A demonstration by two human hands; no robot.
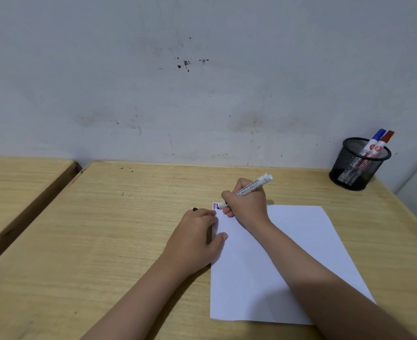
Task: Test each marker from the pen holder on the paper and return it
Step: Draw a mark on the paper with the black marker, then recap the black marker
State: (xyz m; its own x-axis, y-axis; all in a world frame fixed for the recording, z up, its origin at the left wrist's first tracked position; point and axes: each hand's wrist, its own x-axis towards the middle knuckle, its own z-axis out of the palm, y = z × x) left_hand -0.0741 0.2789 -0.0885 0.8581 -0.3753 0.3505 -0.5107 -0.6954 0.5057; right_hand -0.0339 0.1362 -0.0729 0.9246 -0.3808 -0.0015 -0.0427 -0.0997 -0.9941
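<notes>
A white sheet of paper (298, 256) lies on the wooden desk (104, 241). My right hand (248, 207) grips a white marker (254, 184) with its tip down at the paper's far left corner, where short blue and red strokes (215, 206) show. My left hand (197, 238) rests on the paper's left edge, fingers curled around a black cap (195, 209) that peeks out beyond the knuckles. A black mesh pen holder (358, 165) stands at the desk's far right corner with a blue-capped marker (374, 141) and a red-capped marker (384, 141) in it.
A second wooden desk (18, 182) stands to the left, with a dark gap between the two. A stained grey wall (202, 82) runs right behind the desks. The desk's right edge is close to the pen holder.
</notes>
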